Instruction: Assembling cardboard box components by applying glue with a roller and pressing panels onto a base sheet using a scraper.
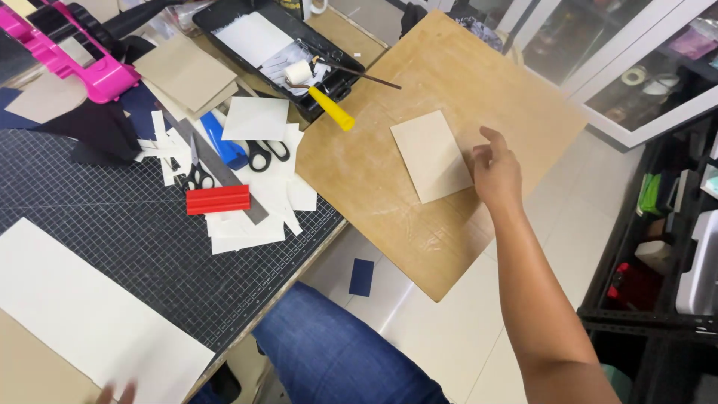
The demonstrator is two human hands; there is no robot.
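Head view | right hand touching card | pale beige, flat, rectangular

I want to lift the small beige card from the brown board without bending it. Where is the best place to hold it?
Probably the small beige card's right edge, beside the right hand. It lies flat on the brown board, so slide fingertips under that edge from the right and pinch it there.

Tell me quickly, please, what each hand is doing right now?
Right hand: open, holding nothing, fingers at the edge of the card on the board.
Left hand: only fingertips show on the white sheet; cannot be told.
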